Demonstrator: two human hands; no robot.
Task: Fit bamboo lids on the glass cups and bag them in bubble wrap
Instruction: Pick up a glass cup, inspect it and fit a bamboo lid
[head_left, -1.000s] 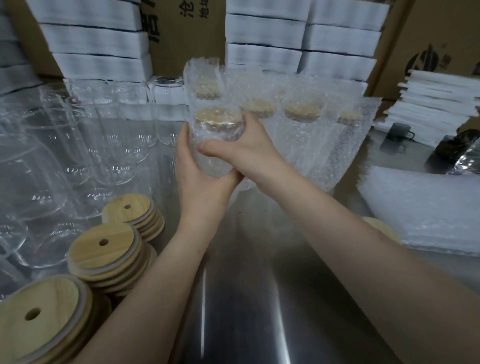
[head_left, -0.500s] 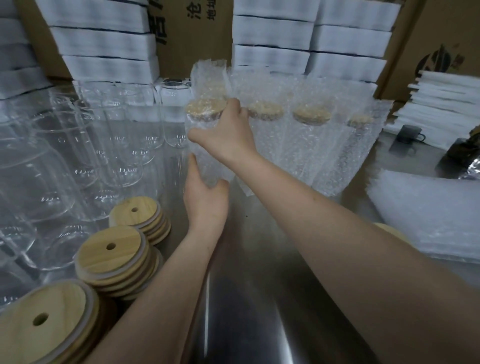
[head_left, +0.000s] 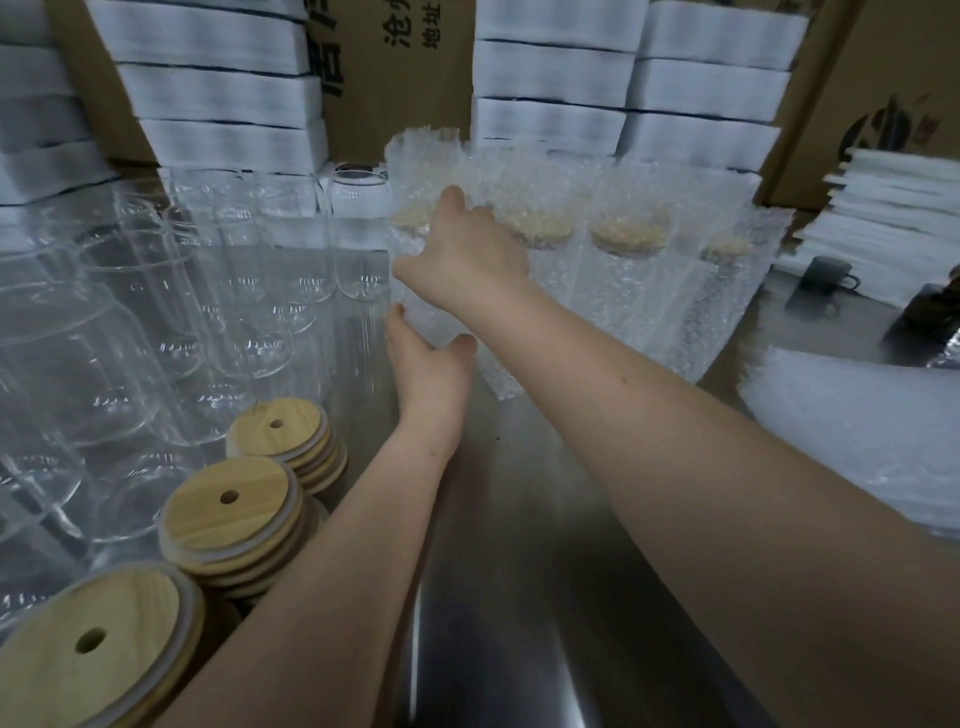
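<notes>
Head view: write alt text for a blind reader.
The right hand grips the top of a bubble-wrapped cup, the left hand touches its base, beside a row of bagged cups. Bare glass cups and stacked bamboo lids sit to the left.

Bare steel table (head_left: 519, 597) centre; glass cups (head_left: 156, 322) crowd left.

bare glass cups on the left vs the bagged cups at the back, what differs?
The bare glass cups are open-topped, no lids; the bagged cups each carry a bamboo lid. The bare glass cups show clear glass; the bagged cups sit in bubble wrap that rises past their lids. Both stand upright on the steel table.
</notes>
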